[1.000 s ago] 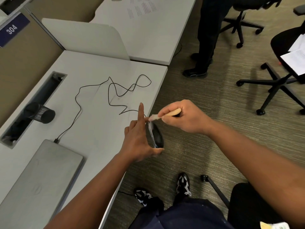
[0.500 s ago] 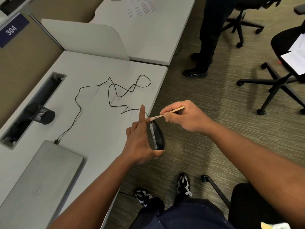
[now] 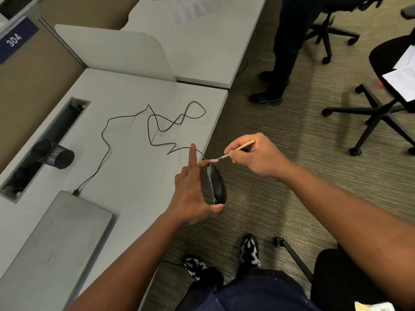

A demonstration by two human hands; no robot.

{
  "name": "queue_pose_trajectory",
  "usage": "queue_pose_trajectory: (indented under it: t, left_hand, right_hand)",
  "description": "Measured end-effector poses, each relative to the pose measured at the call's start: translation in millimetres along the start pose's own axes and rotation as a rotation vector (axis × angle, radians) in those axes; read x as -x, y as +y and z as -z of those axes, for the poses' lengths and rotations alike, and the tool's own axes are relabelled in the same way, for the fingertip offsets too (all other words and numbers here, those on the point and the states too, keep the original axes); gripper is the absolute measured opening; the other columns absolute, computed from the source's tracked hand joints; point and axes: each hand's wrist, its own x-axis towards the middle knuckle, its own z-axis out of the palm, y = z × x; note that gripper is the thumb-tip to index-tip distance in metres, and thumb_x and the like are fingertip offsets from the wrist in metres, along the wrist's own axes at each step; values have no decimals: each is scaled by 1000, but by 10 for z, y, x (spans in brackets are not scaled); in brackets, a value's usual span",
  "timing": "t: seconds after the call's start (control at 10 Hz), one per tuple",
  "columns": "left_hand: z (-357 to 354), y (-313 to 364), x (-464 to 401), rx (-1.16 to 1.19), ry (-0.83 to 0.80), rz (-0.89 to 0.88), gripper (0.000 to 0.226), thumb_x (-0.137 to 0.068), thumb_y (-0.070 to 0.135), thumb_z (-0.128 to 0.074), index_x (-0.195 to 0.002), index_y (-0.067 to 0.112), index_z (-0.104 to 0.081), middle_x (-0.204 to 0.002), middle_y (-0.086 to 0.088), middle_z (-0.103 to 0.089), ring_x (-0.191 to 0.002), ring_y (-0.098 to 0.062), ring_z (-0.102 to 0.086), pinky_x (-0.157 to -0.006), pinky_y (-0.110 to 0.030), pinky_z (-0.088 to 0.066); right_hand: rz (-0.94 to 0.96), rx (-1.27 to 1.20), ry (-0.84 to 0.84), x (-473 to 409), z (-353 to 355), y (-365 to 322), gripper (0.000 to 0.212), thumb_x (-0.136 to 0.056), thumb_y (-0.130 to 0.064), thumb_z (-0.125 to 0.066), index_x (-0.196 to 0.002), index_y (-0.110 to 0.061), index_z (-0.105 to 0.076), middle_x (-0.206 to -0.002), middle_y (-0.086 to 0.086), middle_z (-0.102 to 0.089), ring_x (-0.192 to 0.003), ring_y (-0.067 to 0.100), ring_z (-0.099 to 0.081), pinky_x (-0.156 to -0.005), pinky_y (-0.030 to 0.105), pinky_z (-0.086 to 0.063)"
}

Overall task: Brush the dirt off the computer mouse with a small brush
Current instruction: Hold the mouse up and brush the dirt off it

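While the laptop [image 3: 51, 245] and cable [image 3: 125, 129] lie unmoved on the tabletop [image 3: 134, 185], we see the left hand [image 3: 190, 194] still pinching the computer mouse [image 3: 216, 185] on edge just past the tabletop's edge. Our right hand [image 3: 256, 156], fingers clamped on the small brush [image 3: 233, 151], has drawn back slightly, bristles touching the mouse's top end.

Grey desks [image 3: 125, 95] stand along tan partition panels [image 3: 29, 86] with a white divider [image 3: 116, 52] between; striped carpet [image 3: 292, 135] carries black office chairs [image 3: 377, 108].
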Motion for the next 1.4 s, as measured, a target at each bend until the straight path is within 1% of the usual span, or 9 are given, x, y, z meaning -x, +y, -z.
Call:
queue_pose_trajectory:
  t: [0.1,0.2,0.3,0.4,0.5,0.7,0.9,1.2,1.4]
  left_hand:
    - [-5,-3,-13,13,-10,20,157,-57,37,-103,-168,24,7,-141,58,3,-141,-23,-40,-118,-47,-33]
    - [-3,-19,-14,19,-5,46,165,-57,39,-102,-161,37,26,-157,33,-17,-141,-21,-39,-115,-40,-29]
    - [-9,15,-4,10,-13,48,165,-58,38,-102,-159,40,29,-155,32,-18,-143,-20,-35,-120,-46,-31]
    - [0,44,-1,2,-9,44,167,-60,39,-101,-153,48,37,-159,28,-20,-144,-20,-33,-122,-51,-29]
    - [15,50,-2,-2,-6,57,168,-61,39,-101,-134,63,48,-164,8,-35,-145,-21,-34,-122,-49,-27]
    - [15,35,-8,-6,-7,62,168,-62,39,-101,-134,62,49,-163,9,-37,-144,-20,-34,-118,-42,-24]
    - [19,18,-20,-8,-5,62,167,-61,40,-101,-134,62,48,-162,9,-38,-143,-19,-35,-117,-42,-25]
    - [23,9,-20,-22,-8,67,168,-60,42,-100,-134,60,50,-161,7,-39,-139,-17,-34,-114,-36,-24]
    - [-12,-105,-28,14,33,122,169,-56,45,-101,-146,55,42,-157,11,-43,-136,-19,-42,-112,-41,-32]
  right_hand:
    - [8,-52,1,2,19,-11,11,-95,-15,-69,-93,-18,-80,-82,20,-72,-67,22,-58,-61,37,-48]
    - [7,-109,-31,2,23,-21,10,-95,-14,-70,-95,-16,-80,-84,19,-73,-72,24,-62,-67,38,-51]
    - [-5,-20,2,-21,25,6,11,-94,-16,-70,-92,-19,-80,-80,18,-72,-64,19,-57,-61,37,-47]
    - [17,11,1,-20,23,5,10,-95,-17,-70,-94,-20,-79,-77,12,-72,-57,10,-54,-56,26,-45]
    - [27,1,-59,-5,31,-9,10,-95,-15,-70,-95,-17,-79,-76,7,-71,-56,3,-53,-54,19,-42]
    - [60,50,-91,18,46,-48,14,-91,-8,-68,-91,-17,-79,-59,-12,-63,-51,2,-49,-51,20,-38]
    - [73,131,-201,47,54,-138,16,-88,-5,-69,-89,-16,-80,-63,-10,-66,-53,1,-52,-51,18,-39]
    - [110,127,-189,13,-8,-163,15,-92,-12,-70,-97,-21,-81,-68,-7,-69,-55,5,-53,-53,19,-41]
    - [58,121,-300,81,24,-146,18,-87,-5,-69,-89,-19,-81,-63,-11,-66,-55,3,-52,-53,20,-40]
